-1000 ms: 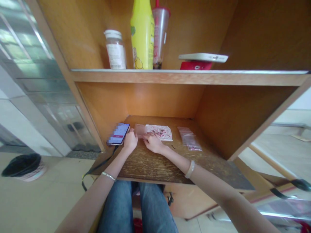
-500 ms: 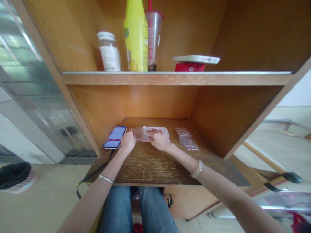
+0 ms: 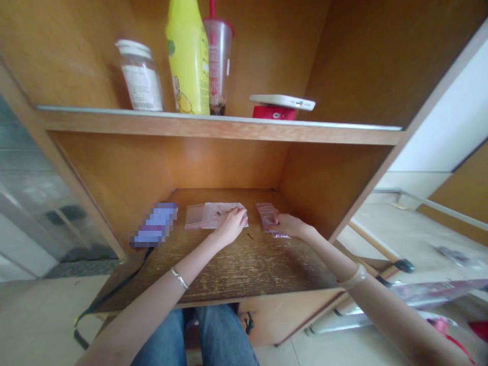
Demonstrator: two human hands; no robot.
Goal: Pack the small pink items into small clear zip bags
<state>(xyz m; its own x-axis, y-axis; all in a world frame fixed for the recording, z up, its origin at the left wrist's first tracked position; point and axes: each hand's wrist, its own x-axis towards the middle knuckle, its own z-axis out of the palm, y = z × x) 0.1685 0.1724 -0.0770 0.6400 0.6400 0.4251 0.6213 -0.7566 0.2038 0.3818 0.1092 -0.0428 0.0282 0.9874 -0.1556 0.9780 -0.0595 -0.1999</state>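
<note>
My left hand (image 3: 231, 226) is over the right end of a white sheet (image 3: 212, 217) with small dark bits on it. Its fingers are closed and bent downward, and whatever lies between them is hidden. Clear plastic bags (image 3: 194, 217) are at the sheet's left side. Farther right, my right hand (image 3: 287, 224) has its fingers closed on the overlapping small clear plastic bags (image 3: 266, 211), some with pinkish contents. A short dark strip (image 3: 250, 236) lies on the desk just below my left hand.
A phone (image 3: 155, 224), blurred out, lies left on the desk (image 3: 236, 269), with a black strap (image 3: 125, 282) over the edge. On the shelf above stand a white-capped jar (image 3: 141, 81), a yellow bottle (image 3: 188, 66) and a red-lidded cup (image 3: 220, 66); a white flat device (image 3: 282, 100) rests on a red box.
My left hand has moved right from the clear plastic to the white sheet's right end. My right hand has left the sheet for the bags on the right. The view has shifted and tilted.
</note>
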